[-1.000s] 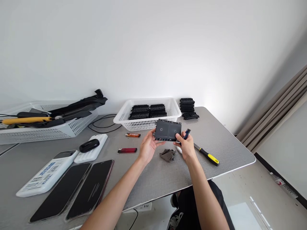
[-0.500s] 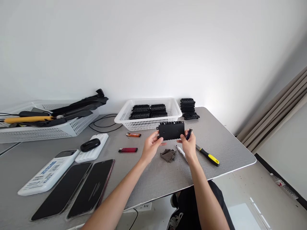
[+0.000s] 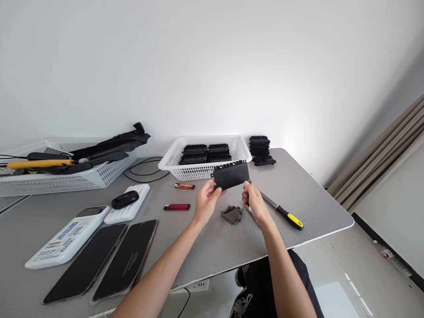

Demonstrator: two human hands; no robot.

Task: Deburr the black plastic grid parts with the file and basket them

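Note:
A flat black plastic plate (image 3: 231, 175) with a toothed upper edge is held up, slightly tilted, over the table. My left hand (image 3: 207, 198) pinches its lower left corner. My right hand (image 3: 254, 201) is closed around a dark blue lighter (image 3: 248, 198), mostly hidden by the fingers, close to the plate's lower right corner. Whether the lighter touches the plate, I cannot tell. Beneath the hands lie a crumpled grey cloth (image 3: 232, 214) and a white marker (image 3: 251, 213), partly covered by my right hand. A file (image 3: 289, 217) with a yellow and black handle rests to the right.
Behind stands a white basket (image 3: 172, 164) holding black plates, with a stack of similar plates (image 3: 260, 146) beside it. An orange lighter (image 3: 184, 186) and a red lighter (image 3: 176, 206) lie left. Phones (image 3: 127, 258), power banks (image 3: 68, 238) and a tool basket (image 3: 99, 176) are further left.
The plate has shifted left and tilted, its right end higher. My right hand has released its right corner and turned, bringing the lighter down and left below that corner.

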